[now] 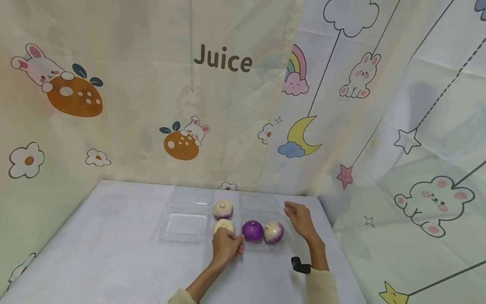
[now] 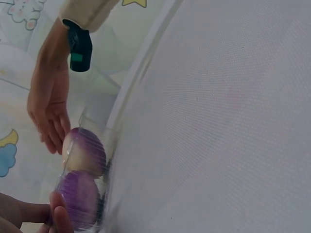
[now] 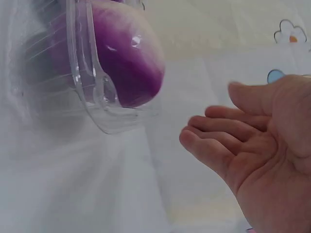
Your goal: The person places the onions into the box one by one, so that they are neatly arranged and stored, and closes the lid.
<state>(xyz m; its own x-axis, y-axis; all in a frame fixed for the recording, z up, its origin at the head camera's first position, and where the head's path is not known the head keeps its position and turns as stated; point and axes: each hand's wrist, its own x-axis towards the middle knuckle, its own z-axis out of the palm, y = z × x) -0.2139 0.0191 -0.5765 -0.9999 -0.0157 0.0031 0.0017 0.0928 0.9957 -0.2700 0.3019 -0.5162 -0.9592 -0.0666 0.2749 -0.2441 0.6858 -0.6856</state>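
A clear plastic clamshell box (image 1: 265, 246) stands with its lid (image 1: 258, 201) raised at the back. Inside it sit a deep purple turnip (image 1: 252, 231) and a cream-and-purple turnip (image 1: 273, 232), side by side. My left hand (image 1: 226, 245) pinches the box's front left rim between thumb and fingers, as the left wrist view shows. It partly covers a pale turnip (image 1: 223, 224) on the table. Off the box's right side, my right hand (image 3: 257, 145) hovers with loosely bent fingers and an empty palm, not touching the box.
Another pale turnip (image 1: 223, 209) lies behind the half-covered one, between the two boxes. To the left is a second clear clamshell box (image 1: 163, 230), its lid up and nothing inside. A white cloth covers the table (image 1: 125, 261). Printed curtains (image 1: 133, 139) hang along its back and right edges.
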